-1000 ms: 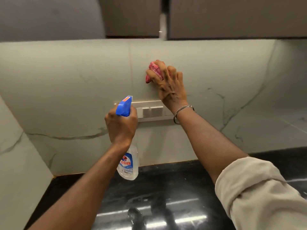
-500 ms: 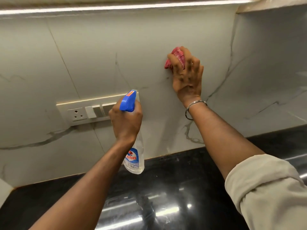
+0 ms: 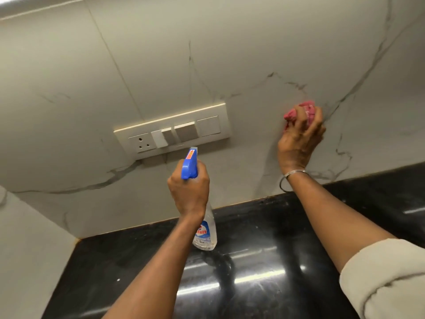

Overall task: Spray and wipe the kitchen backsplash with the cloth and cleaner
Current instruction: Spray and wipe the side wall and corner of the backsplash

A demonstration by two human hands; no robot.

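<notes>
Two hands work at the marble backsplash (image 3: 207, 65). Fingers of the right hand (image 3: 299, 140) bunch the pink cloth (image 3: 299, 111) against the wall, most of it hidden beneath them. Gripping the spray bottle (image 3: 204, 232) by its neck, the left hand (image 3: 189, 192) shows only knuckles; its fingertips and the trigger are out of sight. Past them, the nozzle points just under the switch plate (image 3: 172, 130).

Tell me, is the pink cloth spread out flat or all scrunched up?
Scrunched up. The pink cloth bulges in a wad from the right hand, whose fingers curl round it against the grey-veined white backsplash.
</notes>
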